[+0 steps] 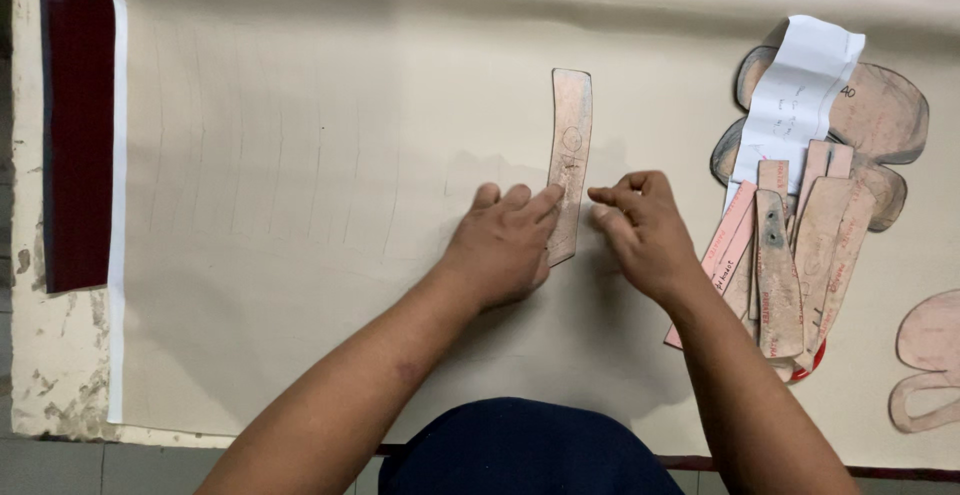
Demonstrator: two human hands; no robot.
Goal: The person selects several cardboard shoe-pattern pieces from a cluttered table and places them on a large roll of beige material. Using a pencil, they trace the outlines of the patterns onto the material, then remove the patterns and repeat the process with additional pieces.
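The hands were close together over the middle of the sheet, neither one clamped on anything. The left hand (503, 245) lay flat, palm down, with its fingertips pressing the lower part of a long curved template (569, 160), apparently to keep it from sliding. The right hand (645, 235) hovered just beside that strip's right edge, its thumb and forefinger drawn together as though pinching something thin; whether they held a pen or pencil could not be told.

Under both hands spread the large cream sheet (300, 205), covering most of the table (45, 355), whose worn edge showed beyond the left hand. Faint ruled lines ran across the sheet on that side, beyond the left hand. A dark red panel (75, 135) lay further out that way.

To the right of the right hand sat a stack of pink and brown templates (790, 265), fanned and overlapping, probably set within easy reach. A white paper slip (800, 95) rested above them on larger rounded patterns (885, 115).
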